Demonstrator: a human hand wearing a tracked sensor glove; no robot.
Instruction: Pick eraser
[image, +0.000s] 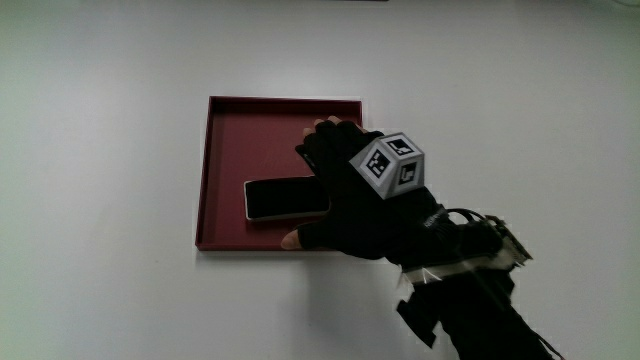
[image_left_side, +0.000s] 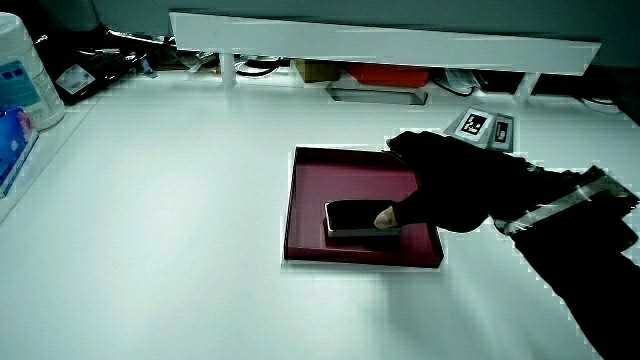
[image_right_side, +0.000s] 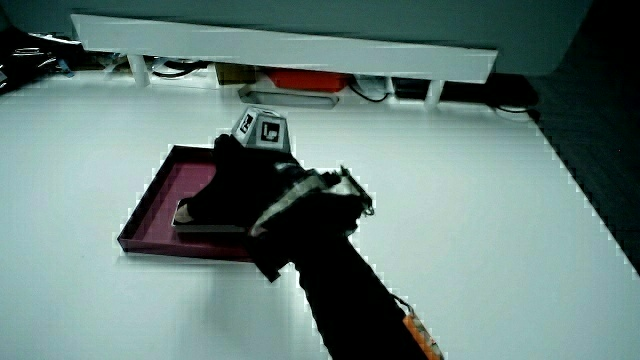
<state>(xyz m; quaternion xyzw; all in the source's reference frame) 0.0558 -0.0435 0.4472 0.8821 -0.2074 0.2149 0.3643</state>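
Note:
A dark maroon square tray (image: 225, 140) lies on the white table. In it, near the tray's edge closest to the person, rests the eraser (image: 280, 198), a flat dark block with a pale rim, also seen in both side views (image_left_side: 350, 217) (image_right_side: 195, 215). The gloved hand (image: 350, 195) with its patterned cube (image: 390, 165) hovers over one end of the eraser and covers it. Its fingers are spread wider than the eraser. The thumb tip (image: 292, 240) is nearer the person than the eraser, and the fingertips (image: 325, 126) reach farther into the tray. Nothing is held.
A low white partition (image_left_side: 380, 45) runs along the table's edge farthest from the person, with cables and small boxes under it. A white container (image_left_side: 25, 75) stands at the table's corner. Two small marker tags (image_left_side: 485, 125) lie on the table near the partition.

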